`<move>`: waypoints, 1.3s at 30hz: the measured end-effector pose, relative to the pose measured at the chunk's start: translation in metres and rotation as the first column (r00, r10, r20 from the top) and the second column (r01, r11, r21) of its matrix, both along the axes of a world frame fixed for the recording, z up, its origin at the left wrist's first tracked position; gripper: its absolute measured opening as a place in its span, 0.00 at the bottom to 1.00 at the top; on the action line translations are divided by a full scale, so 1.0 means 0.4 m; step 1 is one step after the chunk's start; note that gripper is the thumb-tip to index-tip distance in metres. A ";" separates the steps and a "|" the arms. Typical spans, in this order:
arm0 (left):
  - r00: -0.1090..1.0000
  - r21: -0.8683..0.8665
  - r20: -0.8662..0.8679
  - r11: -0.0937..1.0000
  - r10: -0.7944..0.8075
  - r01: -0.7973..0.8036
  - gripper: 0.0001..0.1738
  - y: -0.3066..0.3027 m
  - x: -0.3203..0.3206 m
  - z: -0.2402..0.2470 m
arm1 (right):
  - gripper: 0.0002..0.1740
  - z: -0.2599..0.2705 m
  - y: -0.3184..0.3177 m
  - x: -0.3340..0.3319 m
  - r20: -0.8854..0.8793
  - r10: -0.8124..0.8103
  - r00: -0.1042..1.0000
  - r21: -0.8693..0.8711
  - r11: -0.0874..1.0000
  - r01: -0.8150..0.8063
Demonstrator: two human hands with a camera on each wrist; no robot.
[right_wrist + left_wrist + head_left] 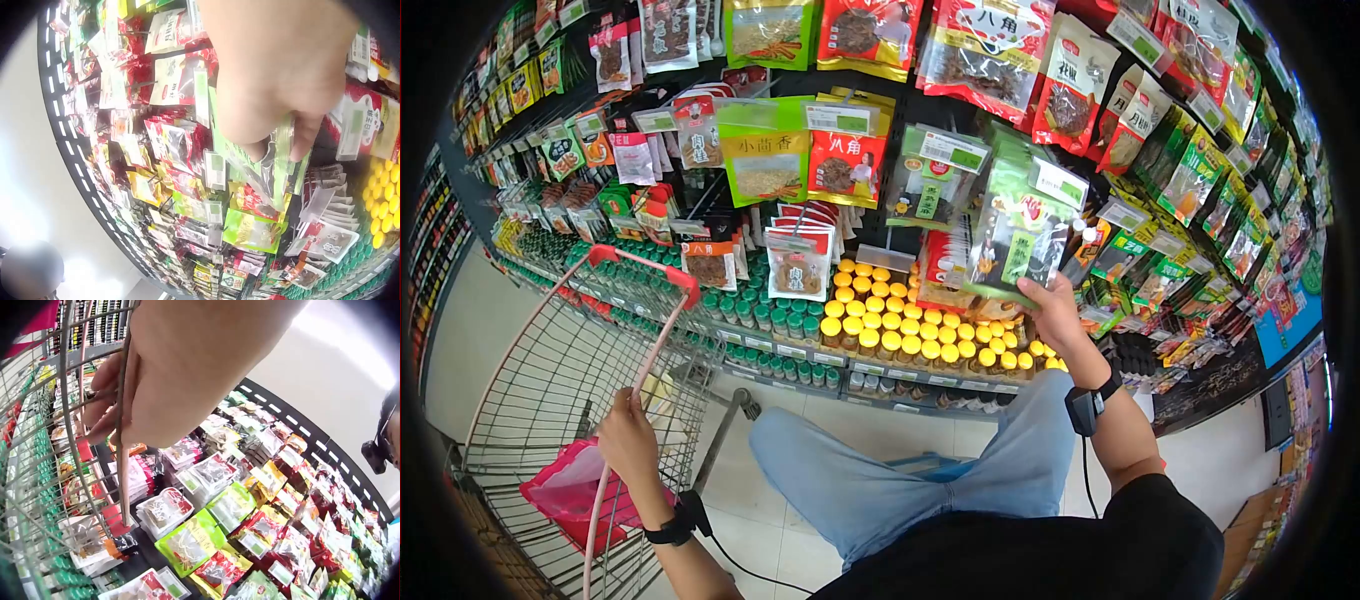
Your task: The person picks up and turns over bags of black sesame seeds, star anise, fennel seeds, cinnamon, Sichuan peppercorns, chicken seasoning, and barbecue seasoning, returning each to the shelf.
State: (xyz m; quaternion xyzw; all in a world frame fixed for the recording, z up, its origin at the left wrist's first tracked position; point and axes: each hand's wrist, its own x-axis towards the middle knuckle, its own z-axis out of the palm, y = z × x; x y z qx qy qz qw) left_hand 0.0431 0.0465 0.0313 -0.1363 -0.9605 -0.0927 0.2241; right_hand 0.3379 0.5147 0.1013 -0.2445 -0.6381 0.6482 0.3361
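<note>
At the rack, my right hand (1055,312) pinches the lower corner of a green-edged, clear-windowed bag of black sesame seeds (992,262). Its upper part lies beneath a price tag (1058,182), among similar green bags. In the right wrist view the fingers (304,134) curl at the green bag's edge (282,164), and the back of the hand hides much of it. Down at the left, my left hand (628,437) grips the pink rail (662,338) of a wire shopping cart (510,430). The left wrist view shows those fingers (103,403) behind the cart's wires.
Hanging spice packets crowd the rack, including a lime-green fennel bag (767,160) and a red star anise bag (840,170). Below stand yellow-capped bottles (910,328) and green-capped jars (775,318). A pink bag (565,485) lies in the cart.
</note>
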 end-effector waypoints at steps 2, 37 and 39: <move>0.999 0.100 0.007 0.994 -0.048 0.047 0.10 -0.012 0.001 -0.006 | 0.12 0.006 -0.029 0.005 0.022 0.033 0.999 0.004 0.999 -0.033; 0.874 0.456 0.069 0.794 -0.482 0.402 0.15 0.093 0.232 0.051 | 0.14 0.022 -0.103 0.179 -0.091 0.408 0.908 -0.013 0.912 -0.411; 0.754 0.682 0.142 0.616 -0.641 0.395 0.15 0.254 0.330 0.155 | 0.16 0.030 -0.111 0.190 -0.047 0.485 0.873 -0.017 0.874 -0.486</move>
